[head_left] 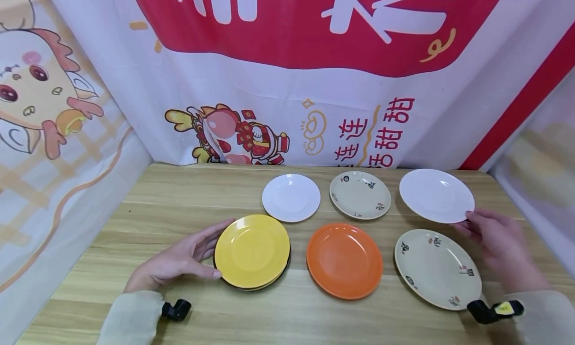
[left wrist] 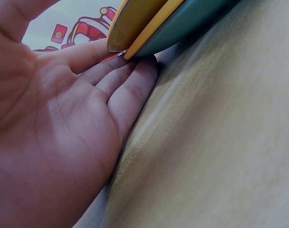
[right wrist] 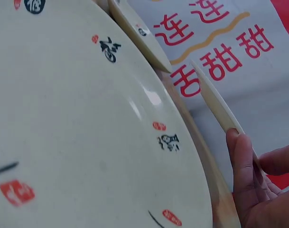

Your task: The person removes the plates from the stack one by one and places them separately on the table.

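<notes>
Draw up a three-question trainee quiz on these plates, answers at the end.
1. True or false: the right hand holds a white plate by its rim.
2. Pick one. The top plate of the stack beside the left hand is: A green, B yellow, C orange.
3. How many patterned plates show in the head view?

Key: 1 true; 2 B; 3 two.
</notes>
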